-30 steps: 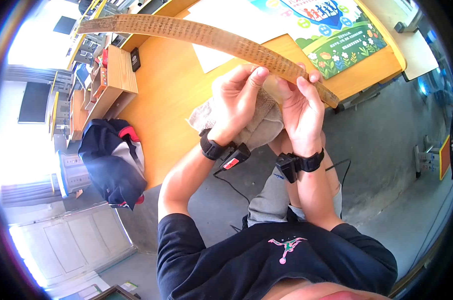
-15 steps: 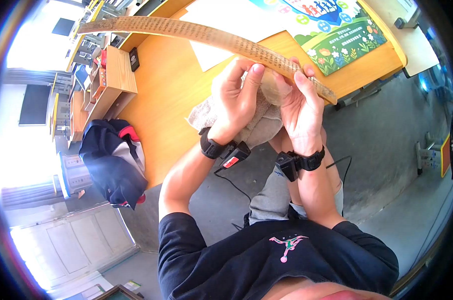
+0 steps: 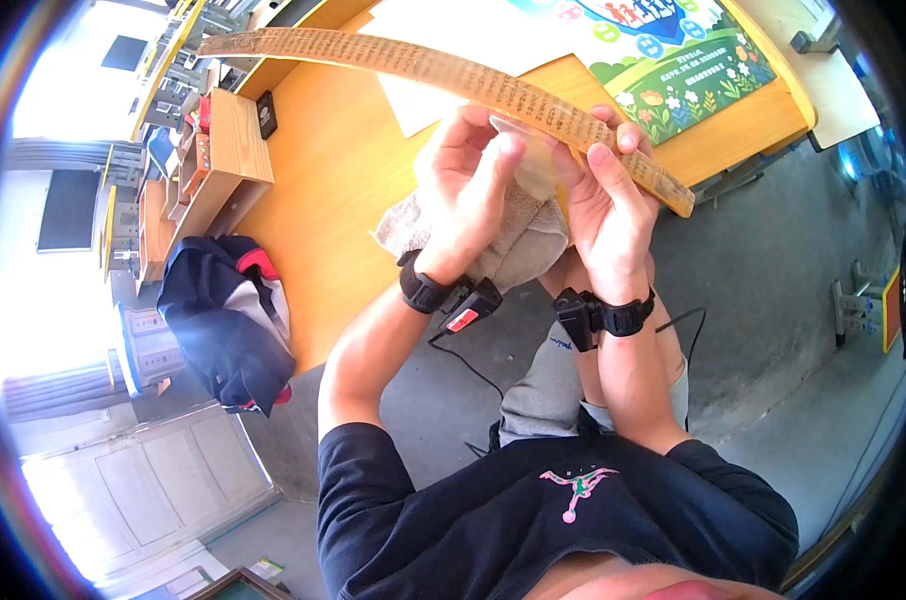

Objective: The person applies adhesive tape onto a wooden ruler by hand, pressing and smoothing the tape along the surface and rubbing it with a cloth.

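From afar I see the right hand (image 3: 613, 215) clamped on a long, curved, tan strip (image 3: 443, 74) with dark writing, reaching above the left hand (image 3: 463, 190). That hand pinches a thin, clear film (image 3: 539, 158).

The curved inscribed strip (image 3: 443, 72) bore characters too small to read, and the right hand (image 3: 611, 215) covered part of it. The left hand (image 3: 466, 188) hid some of the towel (image 3: 526, 242); the top edge cut off the illustrated poster (image 3: 688, 85).
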Tool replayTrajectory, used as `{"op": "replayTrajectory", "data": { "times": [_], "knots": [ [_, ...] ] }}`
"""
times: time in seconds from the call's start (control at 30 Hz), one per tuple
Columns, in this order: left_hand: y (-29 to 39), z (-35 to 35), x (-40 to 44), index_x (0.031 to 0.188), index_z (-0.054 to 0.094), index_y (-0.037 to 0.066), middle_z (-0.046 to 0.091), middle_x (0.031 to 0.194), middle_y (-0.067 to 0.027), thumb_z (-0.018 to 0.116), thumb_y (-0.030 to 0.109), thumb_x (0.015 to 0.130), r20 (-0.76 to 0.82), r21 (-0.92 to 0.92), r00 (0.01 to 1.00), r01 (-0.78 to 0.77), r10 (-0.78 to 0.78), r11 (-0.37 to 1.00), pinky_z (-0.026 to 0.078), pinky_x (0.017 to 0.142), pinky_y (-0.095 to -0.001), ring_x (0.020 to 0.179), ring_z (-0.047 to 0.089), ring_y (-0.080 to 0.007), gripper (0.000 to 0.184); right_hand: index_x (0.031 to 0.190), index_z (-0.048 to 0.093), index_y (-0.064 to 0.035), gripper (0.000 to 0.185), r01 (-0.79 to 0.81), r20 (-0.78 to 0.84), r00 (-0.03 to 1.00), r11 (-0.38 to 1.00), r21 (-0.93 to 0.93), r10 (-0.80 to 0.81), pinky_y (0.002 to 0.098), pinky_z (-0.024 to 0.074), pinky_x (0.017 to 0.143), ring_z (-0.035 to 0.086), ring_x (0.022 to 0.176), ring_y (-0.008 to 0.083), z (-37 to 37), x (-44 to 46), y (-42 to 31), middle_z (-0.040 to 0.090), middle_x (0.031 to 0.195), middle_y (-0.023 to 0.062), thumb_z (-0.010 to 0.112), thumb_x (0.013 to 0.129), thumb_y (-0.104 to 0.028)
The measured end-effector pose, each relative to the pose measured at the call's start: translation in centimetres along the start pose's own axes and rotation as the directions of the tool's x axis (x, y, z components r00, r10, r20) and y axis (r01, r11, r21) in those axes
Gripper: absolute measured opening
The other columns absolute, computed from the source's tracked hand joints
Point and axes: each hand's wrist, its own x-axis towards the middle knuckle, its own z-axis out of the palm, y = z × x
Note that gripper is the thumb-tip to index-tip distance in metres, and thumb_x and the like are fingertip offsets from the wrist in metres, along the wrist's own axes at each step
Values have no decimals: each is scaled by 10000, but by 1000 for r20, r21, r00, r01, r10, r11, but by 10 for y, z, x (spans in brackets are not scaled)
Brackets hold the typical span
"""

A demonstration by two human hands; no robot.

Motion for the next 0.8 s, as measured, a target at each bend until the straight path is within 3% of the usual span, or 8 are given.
{"op": "replayTrajectory", "data": {
  "times": [0.27, 0.6, 0.73, 0.8],
  "knots": [
    [-8, -3, 4, 963, 621, -37, 687, 935, -62, 597, 72, 970, -56, -1, 996, 68, -68, 998, 479, 813, -239, 868, 593, -81, 111, 983, 430, -91, 232, 56, 29, 998, 987, -148, -52, 413, 547, 988, 566, 1156, 242, 0, 0, -1, 440, 1220, 83, 548, 905, 93],
    [-14, -6, 6, 926, 610, -25, 686, 916, -63, 593, 78, 972, -50, -13, 998, 49, -50, 999, 484, 808, -248, 846, 599, -87, 114, 991, 443, -82, 204, 38, -31, 999, 988, -147, -43, 379, 565, 963, 588, 1125, 234, 4, -1, 1, 456, 1214, 83, 551, 918, 75],
    [-13, -5, 7, 931, 601, -14, 683, 924, -66, 588, 71, 972, -33, -46, 999, 12, -13, 999, 487, 805, -253, 846, 602, -91, 96, 1030, 469, -63, 196, -50, -95, 995, 997, -60, 44, 372, 567, 961, 594, 1126, 226, 1, 1, 2, 497, 1203, 97, 569, 919, 64],
    [-9, 1, 6, 891, 575, 18, 633, 861, -11, 546, 23, 960, -73, -38, 997, -3, 0, 999, 367, 622, -175, 710, 495, -25, 76, 1043, 477, -59, 202, -77, -95, 993, 997, -30, 74, 369, 560, 971, 594, 1129, 223, 2, 1, 2, 511, 1198, 102, 581, 916, 60]
  ]
}}
